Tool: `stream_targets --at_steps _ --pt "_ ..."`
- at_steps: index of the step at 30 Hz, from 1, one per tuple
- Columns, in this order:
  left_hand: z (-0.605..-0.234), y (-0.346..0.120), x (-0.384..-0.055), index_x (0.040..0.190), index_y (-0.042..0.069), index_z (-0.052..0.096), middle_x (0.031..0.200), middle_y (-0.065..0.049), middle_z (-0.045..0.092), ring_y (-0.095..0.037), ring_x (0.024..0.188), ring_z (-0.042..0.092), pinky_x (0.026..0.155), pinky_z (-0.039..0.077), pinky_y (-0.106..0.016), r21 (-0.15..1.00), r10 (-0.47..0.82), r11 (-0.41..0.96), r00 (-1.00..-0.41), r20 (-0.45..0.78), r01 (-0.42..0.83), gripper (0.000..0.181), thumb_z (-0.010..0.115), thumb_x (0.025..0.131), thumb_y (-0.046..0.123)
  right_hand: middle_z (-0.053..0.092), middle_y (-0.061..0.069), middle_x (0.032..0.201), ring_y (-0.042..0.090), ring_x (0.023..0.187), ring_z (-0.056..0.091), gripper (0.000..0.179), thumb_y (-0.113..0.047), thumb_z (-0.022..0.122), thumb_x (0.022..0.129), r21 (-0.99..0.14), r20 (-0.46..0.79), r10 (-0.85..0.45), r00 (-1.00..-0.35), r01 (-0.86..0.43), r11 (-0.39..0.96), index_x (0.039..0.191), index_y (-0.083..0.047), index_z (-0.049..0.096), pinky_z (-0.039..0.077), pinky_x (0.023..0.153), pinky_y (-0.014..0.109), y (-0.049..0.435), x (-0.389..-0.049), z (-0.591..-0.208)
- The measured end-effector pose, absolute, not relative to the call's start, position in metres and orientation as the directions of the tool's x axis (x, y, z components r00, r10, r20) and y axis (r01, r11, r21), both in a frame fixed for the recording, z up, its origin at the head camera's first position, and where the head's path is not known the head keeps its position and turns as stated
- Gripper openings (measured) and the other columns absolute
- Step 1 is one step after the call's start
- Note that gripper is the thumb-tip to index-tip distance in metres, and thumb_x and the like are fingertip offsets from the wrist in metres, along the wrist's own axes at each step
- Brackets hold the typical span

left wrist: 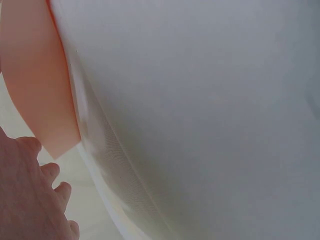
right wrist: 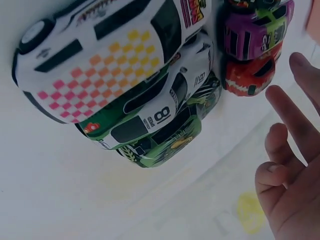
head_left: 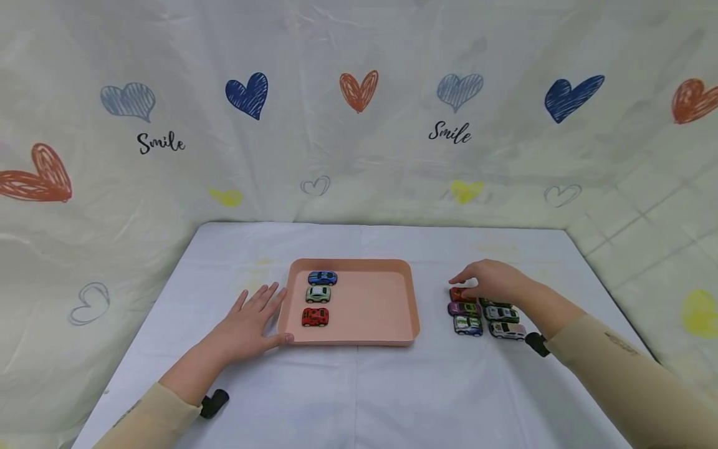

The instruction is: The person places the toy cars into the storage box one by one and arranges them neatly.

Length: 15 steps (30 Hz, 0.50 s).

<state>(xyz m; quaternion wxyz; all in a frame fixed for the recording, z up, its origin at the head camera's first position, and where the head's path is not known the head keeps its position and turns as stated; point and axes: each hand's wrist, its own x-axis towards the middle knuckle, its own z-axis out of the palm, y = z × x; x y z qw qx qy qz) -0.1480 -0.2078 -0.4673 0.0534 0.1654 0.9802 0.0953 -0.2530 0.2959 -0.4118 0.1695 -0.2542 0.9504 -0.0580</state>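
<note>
My left hand (head_left: 247,327) lies with spread fingers at the left side of a pink tray (head_left: 373,305), its thumb on the near left corner. Inside the tray, a blue toy car (head_left: 322,278), a pale green toy car (head_left: 318,294) and a red toy car (head_left: 315,317) form a column on the left. Over a group of toy cars to the right hovers my right hand (head_left: 496,280), thumb and forefinger apart around an orange-red toy car (right wrist: 247,77). The right wrist view shows a gap between the fingertips and that car.
Beside the orange-red car stand a purple toy car (head_left: 462,309), a white-and-blue toy car (head_left: 468,326), a white toy car (right wrist: 100,70) with a checkered roof, a toy car (right wrist: 160,112) marked 18 and a green toy car (right wrist: 172,142). A white cloth (head_left: 359,399) covers the table.
</note>
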Motion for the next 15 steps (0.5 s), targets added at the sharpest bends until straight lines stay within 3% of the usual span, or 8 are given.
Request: stream_targets --at_steps 9,15 --pt "-0.4645 -0.2059 -0.1467 0.159 0.014 0.024 0.164 -0.012 0.021 -0.036 0.150 0.017 0.119 0.006 -0.060 0.188 0.330 0.932 -0.940 -0.085 0.310 0.101 0.060 0.084 0.070 0.069 0.010 0.120 0.039 0.118 0.057 0.033 -0.019 0.071 0.092 -0.234 -0.390 -0.496 -0.776 -0.437 0.868 0.125 -0.013 0.071 0.046 0.099 0.058 0.2989 -0.2618 -0.4153" --pt "-0.4640 -0.2065 -0.1469 0.159 0.014 0.024 0.164 -0.011 0.021 -0.036 0.150 0.017 0.120 0.006 -0.059 0.185 0.330 0.932 -0.940 -0.084 0.311 0.100 0.060 0.084 0.070 0.070 0.008 0.115 0.033 0.112 0.061 0.032 -0.019 0.071 0.092 -0.240 -0.384 -0.517 -0.765 -0.458 0.856 0.124 -0.013 0.071 0.049 0.096 0.054 0.3022 -0.2642 -0.4172"
